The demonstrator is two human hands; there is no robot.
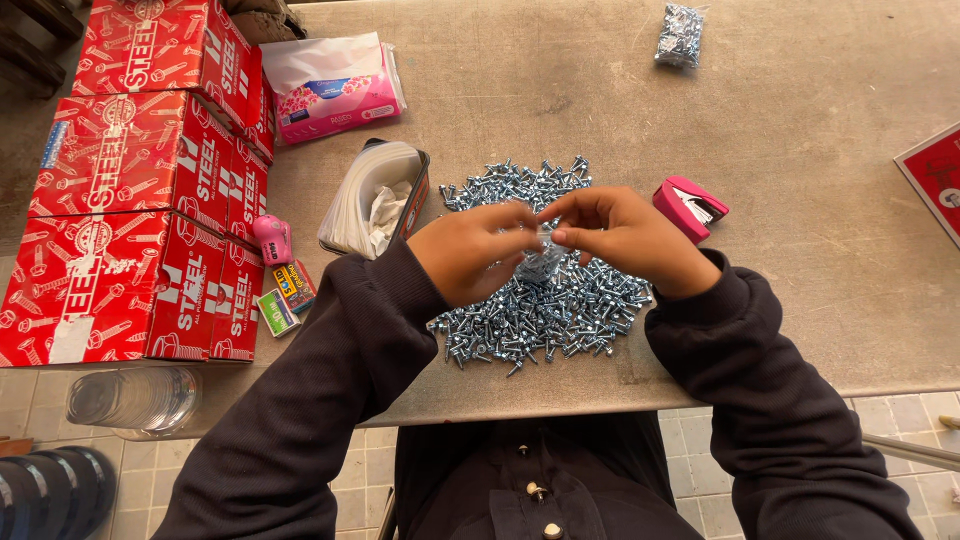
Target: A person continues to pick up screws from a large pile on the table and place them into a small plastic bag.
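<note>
Left hand (472,252) and right hand (625,238) together, fingertips pinching a small clear plastic bag of screws (541,262) between them, just above the heap of silver steel screws (545,300) on the grey desk (800,150). Pink stapler (689,206) just beyond right hand.

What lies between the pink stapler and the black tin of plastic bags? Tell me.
In the head view, the pile of silver screws and both hands, left hand and right hand, holding a small bag.

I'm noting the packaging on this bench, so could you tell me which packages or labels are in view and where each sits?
Red cartons: stacked at left, white and red print.
Tissue pack: top left, pink and white, soft.
Clear bag of screws: top right.
Small boxes: beside the cartons, green and yellow.
Red sign: right edge, flat.
</note>
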